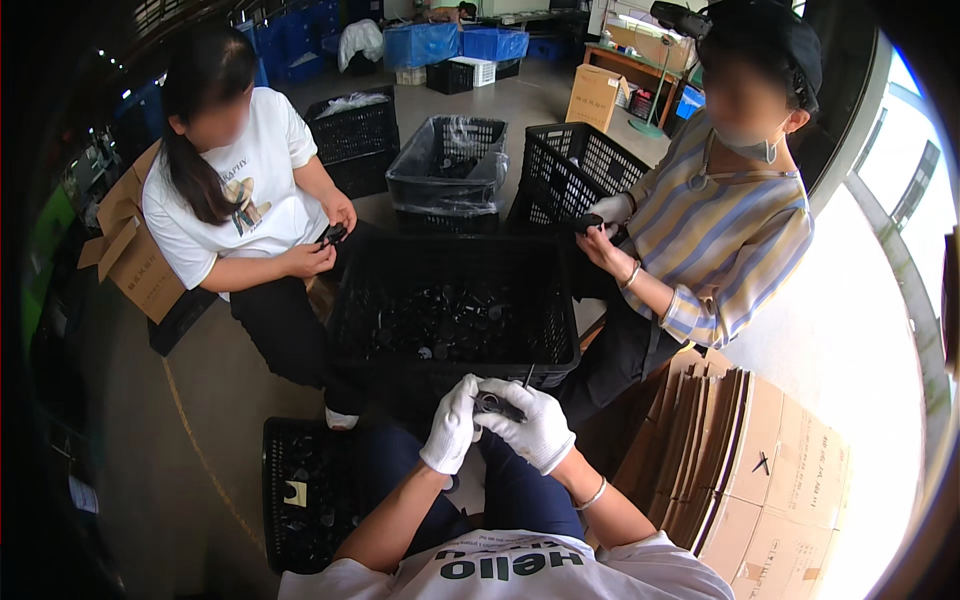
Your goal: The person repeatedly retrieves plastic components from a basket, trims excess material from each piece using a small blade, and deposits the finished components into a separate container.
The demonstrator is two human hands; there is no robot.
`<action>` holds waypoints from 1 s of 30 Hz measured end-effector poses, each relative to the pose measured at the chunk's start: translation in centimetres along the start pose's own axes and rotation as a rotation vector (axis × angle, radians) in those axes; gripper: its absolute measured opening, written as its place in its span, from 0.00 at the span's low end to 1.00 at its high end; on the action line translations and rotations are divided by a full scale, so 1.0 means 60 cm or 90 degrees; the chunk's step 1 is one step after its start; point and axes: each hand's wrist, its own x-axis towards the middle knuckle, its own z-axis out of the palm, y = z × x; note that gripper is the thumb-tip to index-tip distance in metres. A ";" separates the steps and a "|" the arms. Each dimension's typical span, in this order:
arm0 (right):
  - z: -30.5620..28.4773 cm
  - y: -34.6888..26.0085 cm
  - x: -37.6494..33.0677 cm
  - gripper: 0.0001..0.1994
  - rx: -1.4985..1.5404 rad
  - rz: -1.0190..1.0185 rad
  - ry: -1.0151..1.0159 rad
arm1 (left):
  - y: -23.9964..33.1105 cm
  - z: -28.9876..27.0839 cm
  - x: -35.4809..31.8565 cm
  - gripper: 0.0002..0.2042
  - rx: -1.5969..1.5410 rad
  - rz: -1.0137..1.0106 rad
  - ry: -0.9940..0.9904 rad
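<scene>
a small black plastic part point(497, 404) is gripped between the white-gloved left hand point(452, 424) and the white-gloved right hand point(530, 424), both closed around it, just in front of the near wall of a large black plastic lattice crate point(452, 372) in which many similar black parts point(440, 325) are heaped. a smaller black crate point(300, 495) is seen on the floor to the left of the knees. flattened brown cardboard boxes point(750, 460) are stacked at the right. two seated co-workers are shown across the crate, each with a dark part in the hands.
</scene>
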 end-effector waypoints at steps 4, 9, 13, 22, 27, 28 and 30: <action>0.002 0.025 0.012 0.16 0.129 0.073 0.058 | 0.007 -0.015 0.014 0.16 0.012 0.036 -0.094; -0.048 -0.013 0.039 0.13 0.562 0.329 0.135 | 0.103 0.008 0.002 0.16 -0.224 0.136 -0.046; -0.039 -0.011 0.051 0.12 0.680 0.308 0.156 | 0.113 0.001 0.000 0.14 -0.102 0.207 -0.045; -0.019 -0.027 0.026 0.16 0.654 0.229 0.117 | 0.083 0.000 -0.019 0.16 -0.147 0.306 -0.076; -0.012 -0.029 0.026 0.15 0.671 0.252 0.109 | 0.073 -0.002 -0.015 0.15 -0.176 0.301 -0.087; -0.010 -0.029 0.026 0.15 0.693 0.280 0.103 | 0.073 0.001 -0.014 0.15 -0.126 0.322 -0.079; 0.003 -0.022 0.028 0.10 0.759 0.336 0.101 | 0.074 0.010 -0.010 0.16 -0.081 0.347 -0.077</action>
